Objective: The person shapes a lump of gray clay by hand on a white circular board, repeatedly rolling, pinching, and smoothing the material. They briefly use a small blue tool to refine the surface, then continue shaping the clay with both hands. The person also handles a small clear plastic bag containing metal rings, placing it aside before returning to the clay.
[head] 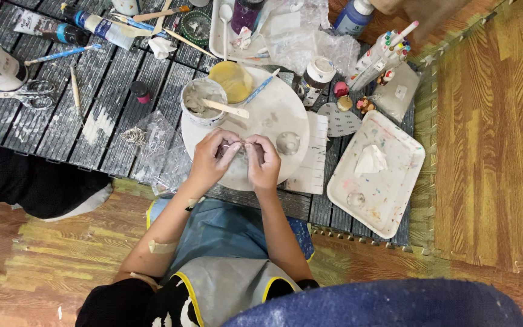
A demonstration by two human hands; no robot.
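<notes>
Both bare forearms are reaching forward, the left hand [212, 158] and right hand [263, 161] meeting fingertip to fingertip, fingers curling inward, pinching.

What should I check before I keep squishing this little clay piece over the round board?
1. Both hands on the piece: left hand and right hand pinch the small clay piece. Ok.
2. Piece over the round board: ok.
3. Cup upright, stick resting inside: ok.
4. Scissors away from the hands: ok.
5. Clay soft enough: cannot tell.
</notes>
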